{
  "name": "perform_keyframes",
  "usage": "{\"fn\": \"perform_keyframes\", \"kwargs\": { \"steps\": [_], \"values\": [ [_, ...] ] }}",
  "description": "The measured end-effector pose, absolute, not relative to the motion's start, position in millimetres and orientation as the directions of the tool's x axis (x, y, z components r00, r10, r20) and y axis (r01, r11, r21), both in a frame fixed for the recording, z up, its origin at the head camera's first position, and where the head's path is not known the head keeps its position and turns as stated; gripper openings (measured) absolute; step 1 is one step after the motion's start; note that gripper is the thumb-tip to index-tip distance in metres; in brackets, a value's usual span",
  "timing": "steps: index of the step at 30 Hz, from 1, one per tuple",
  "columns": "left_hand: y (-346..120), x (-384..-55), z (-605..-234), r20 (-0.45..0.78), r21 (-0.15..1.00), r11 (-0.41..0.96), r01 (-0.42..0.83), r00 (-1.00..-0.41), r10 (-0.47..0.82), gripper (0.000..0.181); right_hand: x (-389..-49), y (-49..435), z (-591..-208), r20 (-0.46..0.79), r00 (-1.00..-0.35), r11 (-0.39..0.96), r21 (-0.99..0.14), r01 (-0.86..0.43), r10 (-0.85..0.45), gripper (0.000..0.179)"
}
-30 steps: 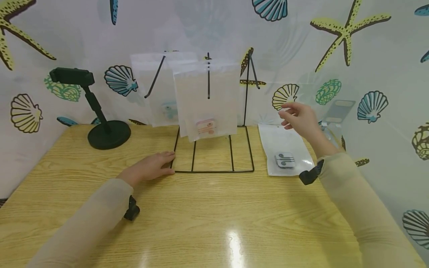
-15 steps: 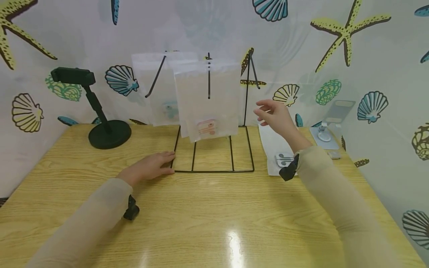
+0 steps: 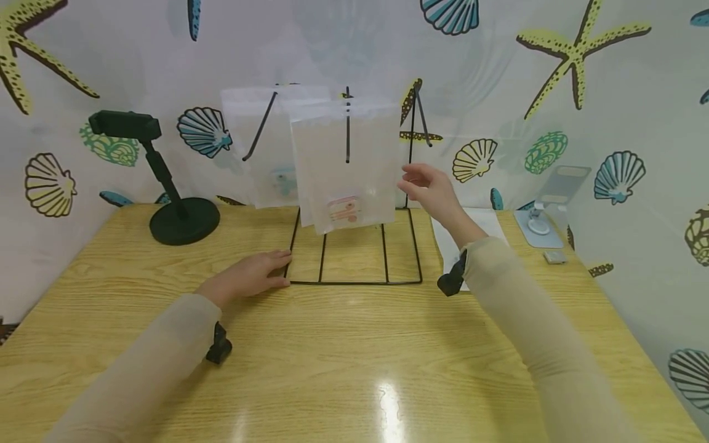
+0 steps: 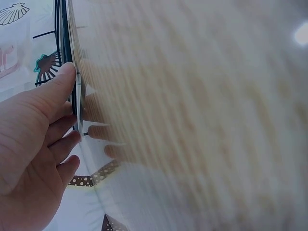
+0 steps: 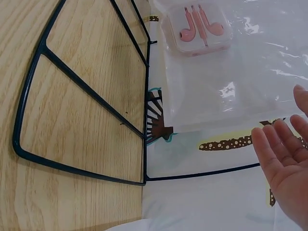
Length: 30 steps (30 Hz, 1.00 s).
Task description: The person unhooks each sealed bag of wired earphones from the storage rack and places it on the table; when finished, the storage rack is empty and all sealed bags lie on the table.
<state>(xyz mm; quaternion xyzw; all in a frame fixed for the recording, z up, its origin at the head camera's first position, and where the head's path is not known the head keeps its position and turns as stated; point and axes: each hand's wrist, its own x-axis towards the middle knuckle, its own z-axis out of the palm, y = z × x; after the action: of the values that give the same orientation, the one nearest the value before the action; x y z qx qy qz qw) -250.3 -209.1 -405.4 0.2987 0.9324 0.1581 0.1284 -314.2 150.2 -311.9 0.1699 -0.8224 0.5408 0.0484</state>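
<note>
My left hand [image 3: 248, 278] rests on the table, its fingertips against the left side of the black wire rack's base [image 3: 354, 283]. In the left wrist view the thumb and fingers [image 4: 61, 86] lie along the dark wire. Clear plastic bags hang from the rack's hooks. Pink earphones in a clear case [image 5: 199, 29] show low in the front bag [image 3: 349, 172]; blue ones [image 3: 284, 181] show through the left bag [image 3: 260, 147]. My right hand [image 3: 434, 189] hovers beside the front bag's right edge, fingers apart and holding nothing.
A white bag [image 3: 487, 220] lies on the table at right, partly behind my right forearm. Behind it stand a pale phone stand [image 3: 537, 224] and a small flat item [image 3: 556, 257]. A black phone holder [image 3: 184, 220] stands at left. The rack's right hook [image 3: 423, 120] is bare.
My right hand has moved left from above the bag on the table to the front hanging bag's edge. Its forearm now covers the earphones in the table bag. My left hand stays put.
</note>
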Motion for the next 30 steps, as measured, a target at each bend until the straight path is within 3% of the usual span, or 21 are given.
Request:
{"fn": "perform_keyframes", "kwargs": {
  "steps": [17, 30],
  "values": [
    [-207.3, -250.7, -403.6, -0.158, 0.364, 0.776, 0.515, -0.787, 0.596, 0.062, -320.5, 130.6, -319.9, 0.211, -0.965, 0.25, -0.937, -0.244, -0.153, 0.024],
    [-207.8, -250.5, -403.1, -0.163, 0.364, 0.778, 0.513, -0.787, 0.595, 0.062, -315.9, 123.3, -321.0, 0.188, -0.968, 0.229, -0.947, -0.224, -0.167, 0.031]
  ]
}}
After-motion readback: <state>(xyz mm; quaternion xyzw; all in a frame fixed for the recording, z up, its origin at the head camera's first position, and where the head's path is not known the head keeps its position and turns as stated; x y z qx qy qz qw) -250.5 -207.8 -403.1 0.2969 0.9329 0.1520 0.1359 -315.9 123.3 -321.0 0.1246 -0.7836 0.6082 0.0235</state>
